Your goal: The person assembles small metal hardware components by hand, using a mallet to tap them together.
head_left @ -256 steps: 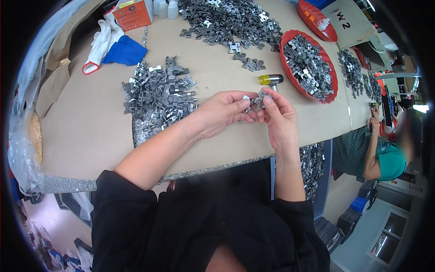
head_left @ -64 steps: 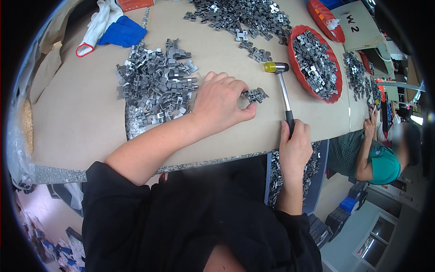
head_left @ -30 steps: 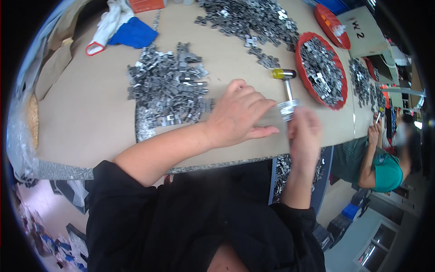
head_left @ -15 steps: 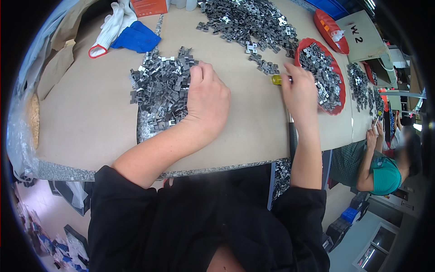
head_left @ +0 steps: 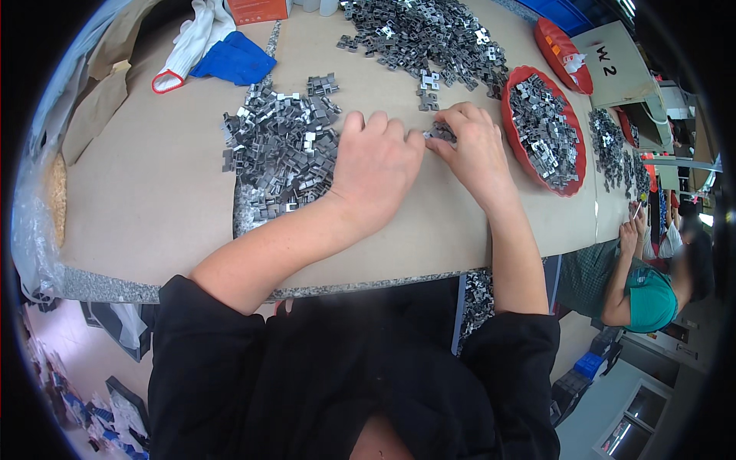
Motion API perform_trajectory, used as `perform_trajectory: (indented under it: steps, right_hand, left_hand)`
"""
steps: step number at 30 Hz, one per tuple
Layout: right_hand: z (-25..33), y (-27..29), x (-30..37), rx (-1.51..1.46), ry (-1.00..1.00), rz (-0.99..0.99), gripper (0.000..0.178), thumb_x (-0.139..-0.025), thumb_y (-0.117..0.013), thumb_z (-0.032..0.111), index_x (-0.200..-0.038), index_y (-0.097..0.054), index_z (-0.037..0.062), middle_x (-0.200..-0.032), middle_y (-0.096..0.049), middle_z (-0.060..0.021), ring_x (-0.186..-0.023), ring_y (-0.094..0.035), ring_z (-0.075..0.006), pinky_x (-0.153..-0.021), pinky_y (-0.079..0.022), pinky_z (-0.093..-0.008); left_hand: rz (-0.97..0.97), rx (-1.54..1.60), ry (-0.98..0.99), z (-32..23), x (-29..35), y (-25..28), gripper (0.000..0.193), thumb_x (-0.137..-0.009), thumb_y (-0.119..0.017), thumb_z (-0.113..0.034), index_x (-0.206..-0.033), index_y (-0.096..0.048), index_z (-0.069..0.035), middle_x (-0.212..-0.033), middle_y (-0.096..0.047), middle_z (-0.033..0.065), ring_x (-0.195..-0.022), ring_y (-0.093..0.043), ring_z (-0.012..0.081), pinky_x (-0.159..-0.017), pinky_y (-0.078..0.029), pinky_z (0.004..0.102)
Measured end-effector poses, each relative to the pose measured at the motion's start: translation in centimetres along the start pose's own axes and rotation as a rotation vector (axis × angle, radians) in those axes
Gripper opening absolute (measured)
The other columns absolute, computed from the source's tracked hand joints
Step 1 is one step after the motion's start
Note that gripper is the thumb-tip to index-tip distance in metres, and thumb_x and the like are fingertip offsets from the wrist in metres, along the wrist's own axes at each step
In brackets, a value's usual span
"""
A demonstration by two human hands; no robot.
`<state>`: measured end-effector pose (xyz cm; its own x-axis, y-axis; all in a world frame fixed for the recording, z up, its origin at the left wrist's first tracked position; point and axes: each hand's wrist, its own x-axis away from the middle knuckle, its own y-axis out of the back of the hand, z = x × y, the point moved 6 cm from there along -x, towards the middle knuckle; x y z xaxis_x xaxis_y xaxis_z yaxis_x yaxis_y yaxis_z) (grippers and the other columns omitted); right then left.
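Note:
Over the middle of the table, my right hand [head_left: 475, 149] pinches a small grey metal clip piece [head_left: 441, 132] between thumb and fingers. My left hand [head_left: 379, 169] is closed, back upward, its fingertips meeting the left end of that piece; what it grips is hidden. Left of it lies a loose pile of grey metal clips [head_left: 284, 149]. A short strip of joined clips [head_left: 428, 90] lies just beyond my right hand, below a large heap of similar joined clips [head_left: 429, 42]. To the right, a red scalloped tray [head_left: 580, 165] holds many loose clips.
White gloves [head_left: 201, 38] and a blue cloth [head_left: 239, 60] lie at the far left, near an orange box [head_left: 259, 9]. Another red tray [head_left: 546, 34] stands at the far right. A co-worker in a green top [head_left: 652, 299] sits along the table to the right.
My right hand has moved left, and the yellow-handled tool seen at it is no longer visible. It now holds clips that lay on the table. My left hand has left the pile and moved right.

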<state>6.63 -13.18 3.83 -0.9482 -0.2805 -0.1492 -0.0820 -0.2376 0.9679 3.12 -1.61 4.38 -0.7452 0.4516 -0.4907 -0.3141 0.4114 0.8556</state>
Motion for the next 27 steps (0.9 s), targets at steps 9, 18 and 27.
perform_trajectory:
  steps: [9,18,27]
  right_hand:
    - [0.4,-0.5,1.5,0.005,-0.188,0.151,0.025,-0.073,-0.064,0.017,-0.093,-0.058,0.003,-0.085,-0.059,-0.0145,-0.077,-0.059,-0.0304,-0.066,-0.046,-0.0382]
    - [-0.4,-0.7,2.6,-0.153,-0.162,0.047,0.012,-0.075,-0.058,0.011,-0.083,-0.054,0.0032,-0.076,-0.059,-0.0182,-0.071,-0.058,-0.0364,-0.064,-0.046,-0.0423]
    - [-3.1,-1.2,7.0,-1.036,-0.467,-0.14,0.019,-0.085,-0.051,0.011,-0.099,-0.06,0.0007,-0.065,-0.051,0.0025,-0.054,-0.046,-0.0024,-0.049,-0.039,-0.0181]
  left_hand:
    - [0.315,-0.334,0.059,2.1,0.1,0.2,0.004,-0.063,-0.055,-0.008,-0.064,-0.058,-0.007,-0.068,-0.055,0.0082,-0.074,-0.051,0.0223,-0.068,-0.035,0.0339]
    - [0.187,0.186,0.093,1.7,-0.7,-0.9,0.008,-0.072,-0.056,-0.006,-0.072,-0.061,-0.001,-0.067,-0.059,0.0138,-0.068,-0.057,0.0263,-0.066,-0.041,0.0356]
    - [0.351,0.704,0.261,1.8,-0.4,-3.2,0.016,-0.078,-0.056,-0.011,-0.086,-0.061,0.003,-0.072,-0.062,0.0164,-0.066,-0.06,0.029,-0.064,-0.046,0.0343]
